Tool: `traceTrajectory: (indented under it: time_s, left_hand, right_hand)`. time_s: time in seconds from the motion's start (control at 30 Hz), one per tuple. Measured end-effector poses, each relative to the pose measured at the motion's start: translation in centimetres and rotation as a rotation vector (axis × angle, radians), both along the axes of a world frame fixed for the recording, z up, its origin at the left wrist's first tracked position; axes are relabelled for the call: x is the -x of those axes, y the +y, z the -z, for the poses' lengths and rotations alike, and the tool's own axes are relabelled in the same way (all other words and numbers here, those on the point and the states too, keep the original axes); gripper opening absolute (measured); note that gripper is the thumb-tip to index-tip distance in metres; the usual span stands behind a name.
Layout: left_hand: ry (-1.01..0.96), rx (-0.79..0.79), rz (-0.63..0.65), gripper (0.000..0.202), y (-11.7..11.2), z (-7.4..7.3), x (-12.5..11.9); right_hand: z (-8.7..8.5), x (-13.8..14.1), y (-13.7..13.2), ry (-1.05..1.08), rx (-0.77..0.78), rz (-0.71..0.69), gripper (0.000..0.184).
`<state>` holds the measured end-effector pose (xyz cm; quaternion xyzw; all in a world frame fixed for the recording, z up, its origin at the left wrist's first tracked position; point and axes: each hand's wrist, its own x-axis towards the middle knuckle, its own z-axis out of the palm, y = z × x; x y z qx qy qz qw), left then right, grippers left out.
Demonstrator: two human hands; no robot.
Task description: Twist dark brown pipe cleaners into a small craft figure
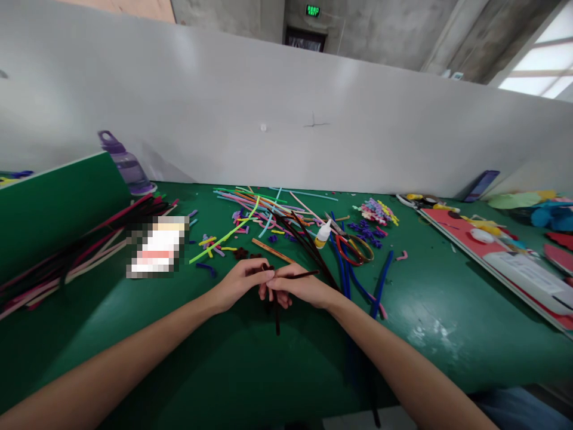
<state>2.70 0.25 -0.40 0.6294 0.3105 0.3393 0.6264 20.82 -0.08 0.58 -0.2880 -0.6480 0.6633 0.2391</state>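
Dark pipe cleaner (277, 319), held at the middle of the green counter (215, 370), with the grip of left hand (244, 282) and right hand (301, 288) closed on it, apparently mid-twist; further bending calls for firm pinches.

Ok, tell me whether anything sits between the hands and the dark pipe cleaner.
Nothing visible does. The left hand and right hand both pinch the dark pipe cleaner above the table. The loose pieces lie farther back, clear of the grip.
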Motion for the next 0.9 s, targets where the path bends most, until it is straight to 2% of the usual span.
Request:
traceTrajectory:
  time_s: [0.9]
  left_hand:
    - [0.000,-0.002,0.006,0.022,0.03,0.03,0.04]
  right_hand:
    - [-0.07,0.03,-0.03,-0.009,-0.008,-0.010,0.023]
